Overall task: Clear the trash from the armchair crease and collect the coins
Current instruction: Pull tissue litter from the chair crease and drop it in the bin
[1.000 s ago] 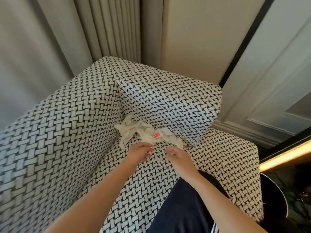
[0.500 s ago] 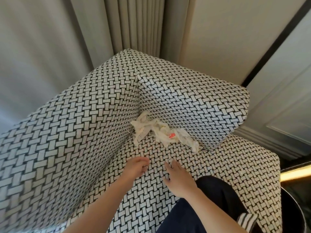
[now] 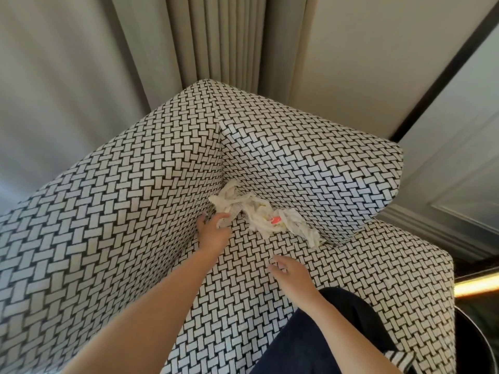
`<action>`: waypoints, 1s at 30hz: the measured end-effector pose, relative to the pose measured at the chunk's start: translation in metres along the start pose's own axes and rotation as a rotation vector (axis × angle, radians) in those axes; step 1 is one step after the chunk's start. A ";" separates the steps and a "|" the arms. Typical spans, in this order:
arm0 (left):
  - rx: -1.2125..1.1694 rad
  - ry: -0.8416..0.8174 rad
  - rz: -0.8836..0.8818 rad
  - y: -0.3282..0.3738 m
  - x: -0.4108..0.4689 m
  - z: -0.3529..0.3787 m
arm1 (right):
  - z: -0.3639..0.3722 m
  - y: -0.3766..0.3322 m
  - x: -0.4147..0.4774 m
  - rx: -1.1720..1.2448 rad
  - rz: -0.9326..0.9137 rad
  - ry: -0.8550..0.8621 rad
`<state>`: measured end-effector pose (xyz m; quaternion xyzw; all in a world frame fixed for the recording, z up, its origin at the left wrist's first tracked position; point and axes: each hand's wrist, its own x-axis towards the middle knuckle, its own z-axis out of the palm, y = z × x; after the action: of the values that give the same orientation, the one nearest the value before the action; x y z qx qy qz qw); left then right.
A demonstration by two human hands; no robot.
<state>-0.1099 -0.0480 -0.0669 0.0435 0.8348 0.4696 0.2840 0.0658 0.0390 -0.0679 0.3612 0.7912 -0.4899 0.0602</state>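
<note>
Tissue trash [image 3: 259, 211] lies wedged in the armchair [image 3: 108, 238] crease's back corner. We judge the clearing barely started: fingers [image 3: 224, 216] of our left hand [image 3: 213, 233] touch its near end, grip unclear; our right hand [image 3: 293, 271] hovers slack, empty. Next: pinch, lift gently, seek coins.
</note>
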 end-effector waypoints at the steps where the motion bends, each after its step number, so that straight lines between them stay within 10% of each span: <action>1: 0.012 -0.036 -0.003 0.006 0.005 0.001 | -0.003 -0.001 -0.001 0.106 0.020 -0.011; 7: -0.359 -0.359 -0.177 0.031 0.015 0.001 | -0.025 -0.001 0.001 0.888 0.195 -0.022; 12: -0.397 -0.240 -0.292 0.028 0.020 0.012 | -0.038 0.007 0.003 1.306 0.240 0.022; 30: -0.091 -0.346 0.026 -0.018 -0.045 0.034 | -0.051 0.008 0.016 1.492 0.344 0.389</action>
<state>-0.0515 -0.0471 -0.0751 0.1216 0.7508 0.4961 0.4188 0.0726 0.0913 -0.0547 0.5028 0.1829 -0.8030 -0.2627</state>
